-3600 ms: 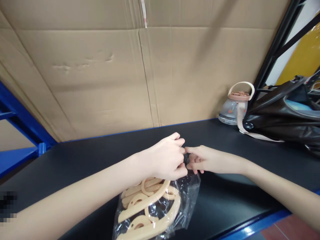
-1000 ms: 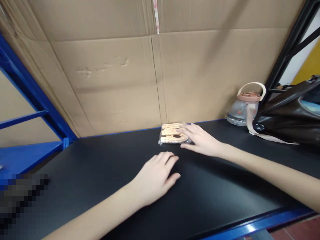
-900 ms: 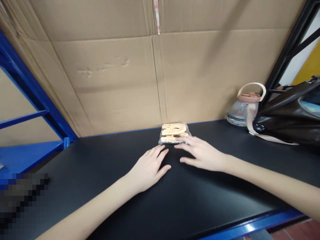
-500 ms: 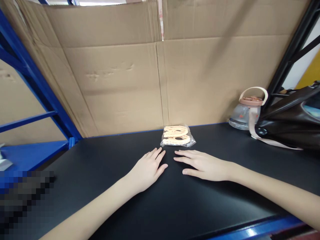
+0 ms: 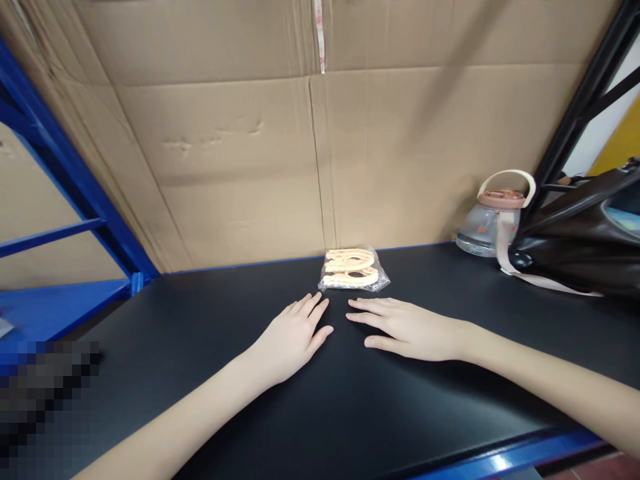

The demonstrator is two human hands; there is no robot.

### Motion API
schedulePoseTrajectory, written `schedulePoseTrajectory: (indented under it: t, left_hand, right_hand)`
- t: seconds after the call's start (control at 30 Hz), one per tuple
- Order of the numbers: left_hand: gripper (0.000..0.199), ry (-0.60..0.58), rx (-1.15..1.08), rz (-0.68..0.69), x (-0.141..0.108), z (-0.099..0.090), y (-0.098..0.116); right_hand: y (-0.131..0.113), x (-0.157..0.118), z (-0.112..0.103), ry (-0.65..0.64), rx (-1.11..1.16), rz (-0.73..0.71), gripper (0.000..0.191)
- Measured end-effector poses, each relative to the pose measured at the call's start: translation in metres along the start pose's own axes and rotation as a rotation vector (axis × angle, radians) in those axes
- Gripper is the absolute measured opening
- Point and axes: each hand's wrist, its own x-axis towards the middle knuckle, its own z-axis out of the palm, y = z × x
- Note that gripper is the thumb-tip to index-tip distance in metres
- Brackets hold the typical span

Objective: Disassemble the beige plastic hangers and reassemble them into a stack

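A clear plastic packet (image 5: 353, 269) lies flat on the black tabletop (image 5: 240, 293), close to the cardboard at the back. Inside it are pale cream, looped pieces whose kind I cannot make out. My left hand (image 5: 296, 337) rests palm down just in front of the packet's left corner, fingers stretched out and holding nothing. To the right, my right hand (image 5: 407, 330) also lies palm down with its fingers spread. Its fingertips point left, a little below the packet and apart from it. A gap of bare table separates the two hands.
A cardboard wall (image 5: 240, 167) closes off the back. At the right rear stand a clear bottle (image 5: 487, 227) with a strap and a black bag (image 5: 585, 243). Blue frame bars (image 5: 75, 173) rise at the left; a blurred dark patch (image 5: 40, 393) covers the lower left.
The view has tilted and shifted very slightly, with the background a little higher in it. Both hands and the packet stay in the same places on the table.
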Motion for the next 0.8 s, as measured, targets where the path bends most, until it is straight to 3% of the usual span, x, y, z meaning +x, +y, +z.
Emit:
schedulePoseTrajectory:
  t: [0.27,0.4,0.5,0.57,0.67,0.8]
  left_hand:
    - [0.054,-0.039,-0.007,-0.011,-0.001,0.001,0.003]
    - [0.045,-0.014,-0.067,-0.058,-0.001,-0.008,0.006]
    - [0.024,0.076,-0.328,-0.26,0.012,-0.023,-0.005]
    - [0.018,0.142,-0.718,-0.479,0.03,-0.031,-0.023]
    - [0.023,0.109,-0.938,-0.569,0.064,-0.034,-0.052]
    - [0.029,-0.089,-1.198,-0.681,0.103,-0.027,-0.072]
  right_hand:
    - [-0.001,0.001,-0.001,-0.032,-0.028,0.01,0.055]
    - [-0.003,0.0,-0.001,0.019,0.022,-0.001,0.053]
    - [0.002,0.004,-0.014,0.237,0.108,0.026,0.043]
    - [0.014,0.013,-0.027,0.426,0.089,0.138,0.028]
    - [0.043,0.034,-0.045,0.462,0.01,0.396,0.023]
    - [0.084,0.062,-0.045,0.444,0.044,0.501,0.023]
